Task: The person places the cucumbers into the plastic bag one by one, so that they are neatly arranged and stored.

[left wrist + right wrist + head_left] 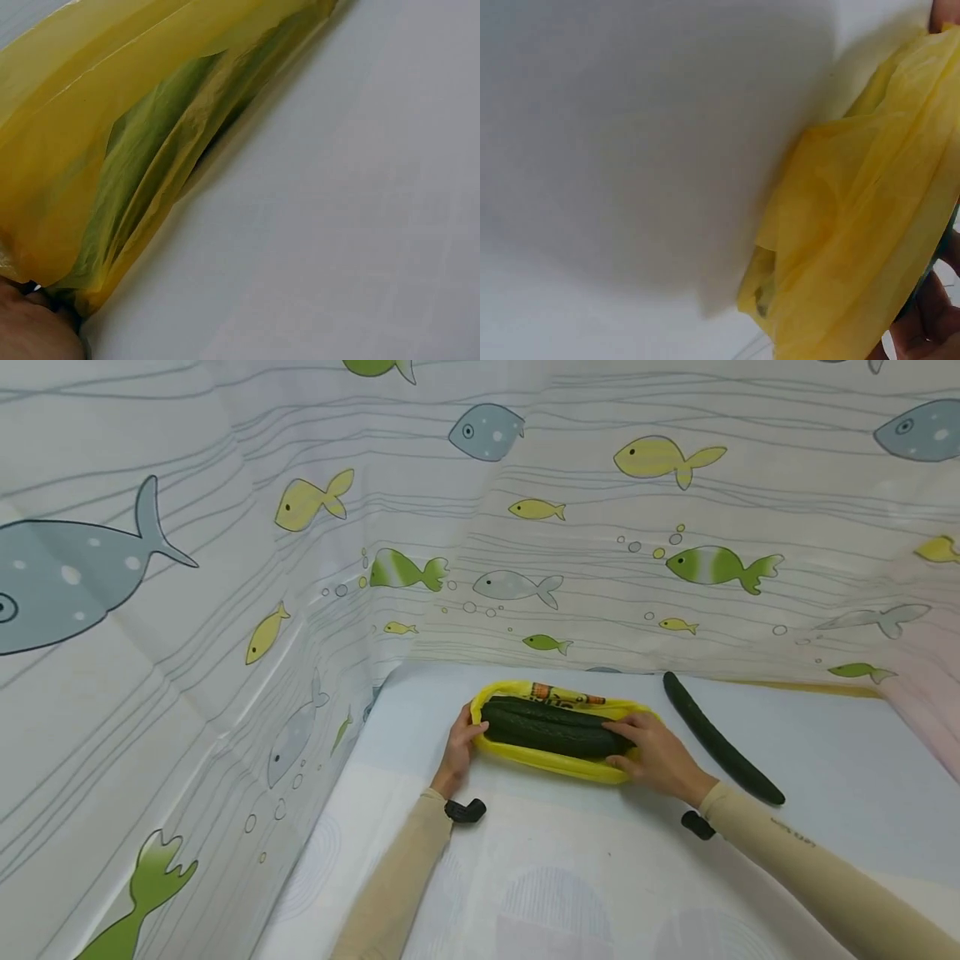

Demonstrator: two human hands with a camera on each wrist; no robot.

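A yellow plastic bag (551,766) lies on the table with its mouth spread wide, and dark green cucumbers (547,728) sit side by side inside it. At the bag's left end my left hand (454,752) grips the rim, its thumb over the edge near the cucumber tips. My right hand (662,758) reaches into the right end and holds the cucumbers there between thumb and fingers. From the left wrist, the thin bag wall (60,187) shows green through it. In the right wrist view, fingers (930,319) curl at the bag's edge against dark green skin.
One long cucumber (720,739) lies slantwise on the table, just right of the bag and close to the right forearm. A fish-printed curtain (480,527) rises behind and to the left of the pale table (570,860).
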